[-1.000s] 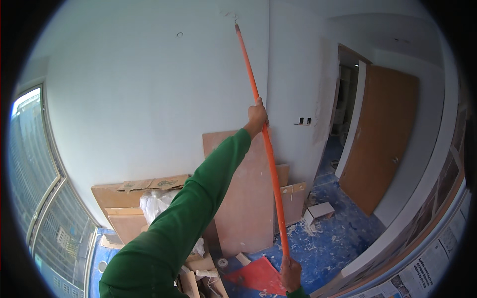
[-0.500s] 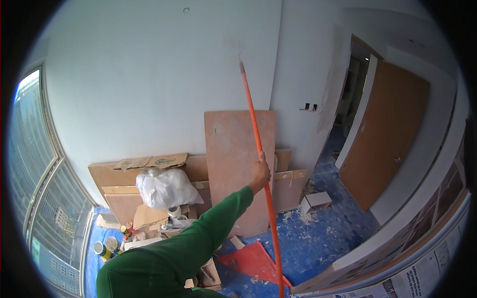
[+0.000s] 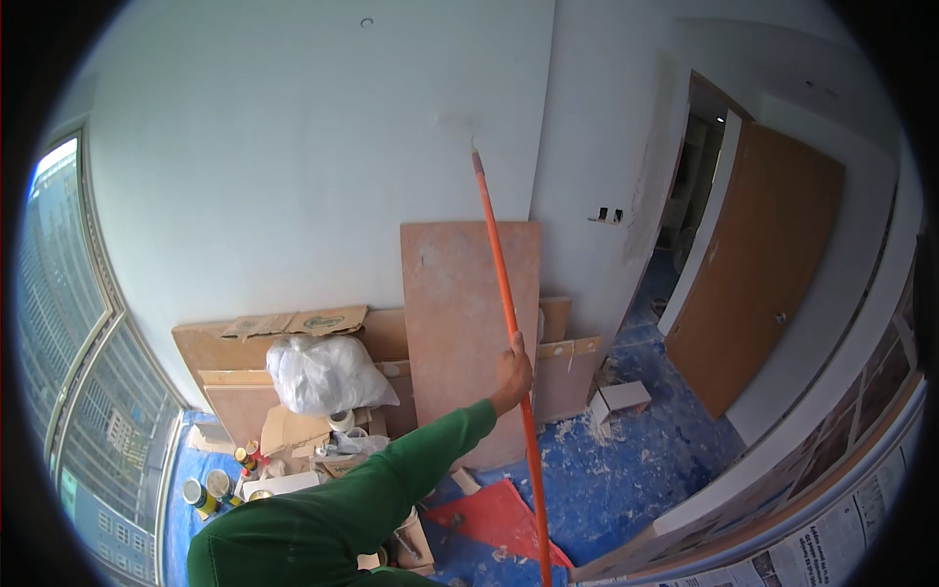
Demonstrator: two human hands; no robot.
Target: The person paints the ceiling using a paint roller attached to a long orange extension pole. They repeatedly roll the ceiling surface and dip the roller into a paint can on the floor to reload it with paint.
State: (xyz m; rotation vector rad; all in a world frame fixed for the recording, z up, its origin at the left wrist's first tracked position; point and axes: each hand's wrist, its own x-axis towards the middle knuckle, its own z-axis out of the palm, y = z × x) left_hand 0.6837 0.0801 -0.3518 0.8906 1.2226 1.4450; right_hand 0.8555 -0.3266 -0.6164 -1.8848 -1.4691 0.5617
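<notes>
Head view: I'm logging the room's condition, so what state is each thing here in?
Left hand: closed around the orange pole.
Orange pole: tilted, top end at the white wall.
Brown door: open.
Tall board: upright, leaning on the wall.
White plastic bag: full, on the stacked boards.
Right hand: out of view.

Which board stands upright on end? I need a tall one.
The pale brown board just behind the orange pole: it stands tall against the wall, while the other boards lean lengthwise, low.

orange pole [image 3: 509, 323] runs off the lower edge; right hand unseen.
</notes>
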